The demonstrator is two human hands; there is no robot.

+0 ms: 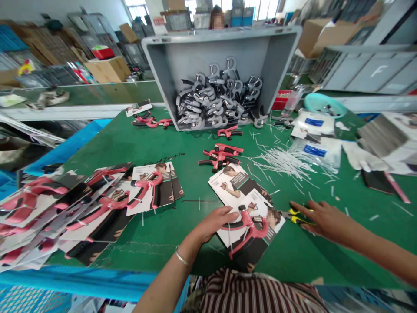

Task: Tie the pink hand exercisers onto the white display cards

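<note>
My left hand (213, 222) holds the left edge of a printed card, its fingers closed on the handle of the red and black hand grip strengthener (250, 232) lying on that card. A white cable tie crosses the handle under my fingertips. To the right, my right hand (329, 222) has its thumb and fingers around the yellow handles of small pliers (297, 216), whose jaws point left toward the card. More printed cards (230, 184) lie just beyond the strengthener. Behind them sits a small pile of red and black hand grip strengtheners (220, 157).
A grey crate (218, 38), tipped toward me, holds many grey hand grips (211, 102). Loose white cable ties (283, 161) are scattered at right, near plastic bags (317, 152). Carded red strengtheners (97, 208) are heaped at left. A card stack (382, 137) stands far right.
</note>
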